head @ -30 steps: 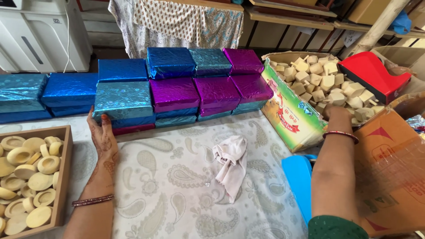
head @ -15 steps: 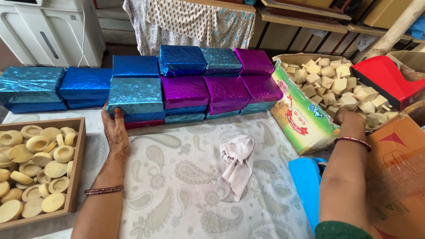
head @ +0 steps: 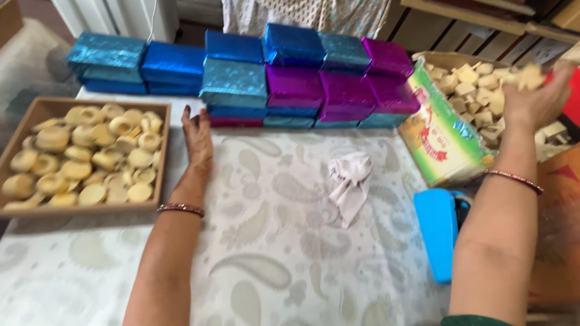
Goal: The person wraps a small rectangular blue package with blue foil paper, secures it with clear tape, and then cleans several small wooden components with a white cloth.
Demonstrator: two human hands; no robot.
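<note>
Risk sits with the right hand [head: 534,90], clenched on blurred pale blocks [head: 524,73] above the carton [head: 444,142]; they could spill; left hand [head: 197,136] rests flat, released, on the tabletop [head: 284,241].

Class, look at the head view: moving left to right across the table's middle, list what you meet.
Wooden tray of round pale pieces → left hand → crumpled white cloth → blue flat object → right hand over a carton of pale blocks.
</note>
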